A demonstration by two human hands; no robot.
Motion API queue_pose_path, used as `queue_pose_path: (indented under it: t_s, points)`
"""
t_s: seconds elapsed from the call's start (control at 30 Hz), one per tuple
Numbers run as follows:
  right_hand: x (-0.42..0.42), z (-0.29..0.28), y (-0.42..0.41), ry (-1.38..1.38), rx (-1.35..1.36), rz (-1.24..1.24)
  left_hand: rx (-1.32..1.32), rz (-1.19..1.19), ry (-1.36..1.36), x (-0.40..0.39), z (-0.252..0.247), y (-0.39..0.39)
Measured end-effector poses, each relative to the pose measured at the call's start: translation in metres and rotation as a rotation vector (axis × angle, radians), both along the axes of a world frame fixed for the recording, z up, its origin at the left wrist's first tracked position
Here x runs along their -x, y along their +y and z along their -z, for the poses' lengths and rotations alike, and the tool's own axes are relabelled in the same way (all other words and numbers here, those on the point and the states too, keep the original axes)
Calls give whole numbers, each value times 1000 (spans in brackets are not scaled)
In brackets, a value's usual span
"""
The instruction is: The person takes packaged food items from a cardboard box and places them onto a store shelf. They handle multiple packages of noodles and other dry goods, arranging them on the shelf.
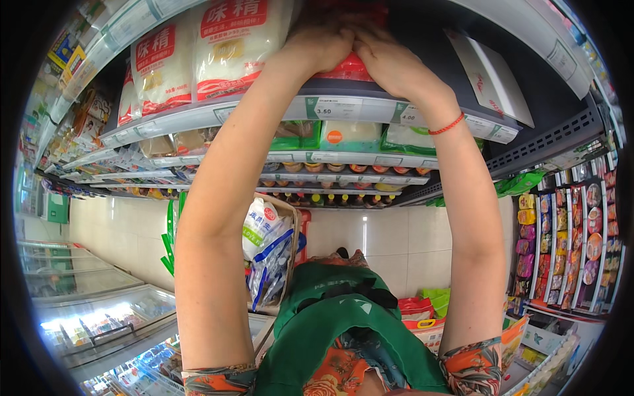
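Both my arms reach up to a dark store shelf (396, 89). My left hand (324, 44) and my right hand (389, 59) meet at the fingers over a red plastic package (349, 68) near the shelf's front edge. Both hands touch it, but the fingertips are in shadow, so their grip is hidden. Left of them stand white-and-red bags of seasoning (237, 54), one close beside my left hand. To the right, a white card or flat board (490, 74) leans on the same shelf. A red cord circles my right wrist.
Price labels line the shelf edge (366, 109). Lower shelves hold green-edged packs (351, 134) and bottles (344, 200). An open cardboard box of plastic packages (272, 247) is below my left arm. Glass-topped freezers (114, 321) stand lower left, a snack rack (567, 242) at right.
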State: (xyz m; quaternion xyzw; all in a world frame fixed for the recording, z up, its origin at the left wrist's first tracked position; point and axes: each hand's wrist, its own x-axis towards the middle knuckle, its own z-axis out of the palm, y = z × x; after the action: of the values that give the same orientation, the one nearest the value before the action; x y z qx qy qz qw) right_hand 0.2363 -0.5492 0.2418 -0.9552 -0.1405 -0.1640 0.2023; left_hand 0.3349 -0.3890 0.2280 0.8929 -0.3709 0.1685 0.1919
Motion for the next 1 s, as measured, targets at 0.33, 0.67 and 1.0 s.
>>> queue_pose_path:
  t_s: [0.33, 0.67, 1.0]
  points:
    - [-2, 6, -10, 16, 60, 49, -10, 120, 151, 32, -22, 6]
    - [7, 2, -7, -81, 165, 100, -118, 66, 22, 65, -23, 10]
    - [58, -2, 28, -88, 189, 79, -36, 18, -3, 119, -24, 36]
